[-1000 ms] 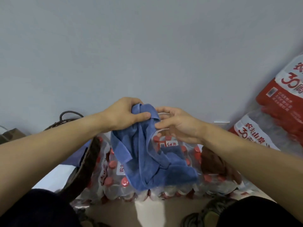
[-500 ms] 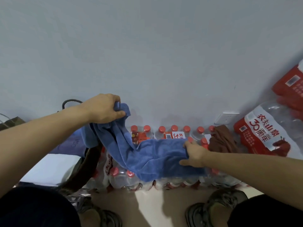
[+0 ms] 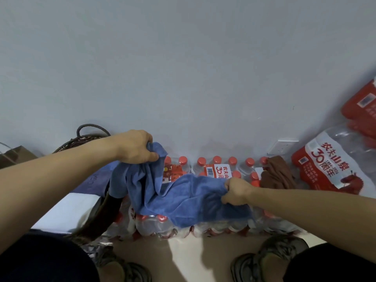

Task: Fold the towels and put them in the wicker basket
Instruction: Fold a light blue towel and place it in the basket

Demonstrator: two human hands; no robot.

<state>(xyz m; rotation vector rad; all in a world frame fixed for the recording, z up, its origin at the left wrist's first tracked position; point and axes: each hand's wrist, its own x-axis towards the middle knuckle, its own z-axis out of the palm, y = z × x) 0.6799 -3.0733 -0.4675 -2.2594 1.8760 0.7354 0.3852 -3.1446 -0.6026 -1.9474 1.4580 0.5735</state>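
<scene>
A blue towel (image 3: 183,196) lies stretched over a shrink-wrapped pack of red-capped water bottles (image 3: 215,169). My left hand (image 3: 136,147) grips one bunched corner, lifted at the left. My right hand (image 3: 236,192) pinches the towel's right edge low on the pack. A brown towel (image 3: 276,176) sits crumpled on the pack's right end. The dark wicker basket (image 3: 87,137) with a loop handle stands at the left by the wall, mostly hidden behind my left arm. A purple cloth (image 3: 95,180) lies below my left forearm.
Large water jugs with red labels (image 3: 329,165) lean against the wall at the right. A wall socket (image 3: 282,147) is beside them. A white surface (image 3: 67,208) and a dark brown cloth (image 3: 105,212) are at the left. My shoes (image 3: 270,259) stand on the floor.
My hands moved apart, spreading the towel: the left went left and stayed high, the right went down and right along the edge. In the last half second little has shifted.
</scene>
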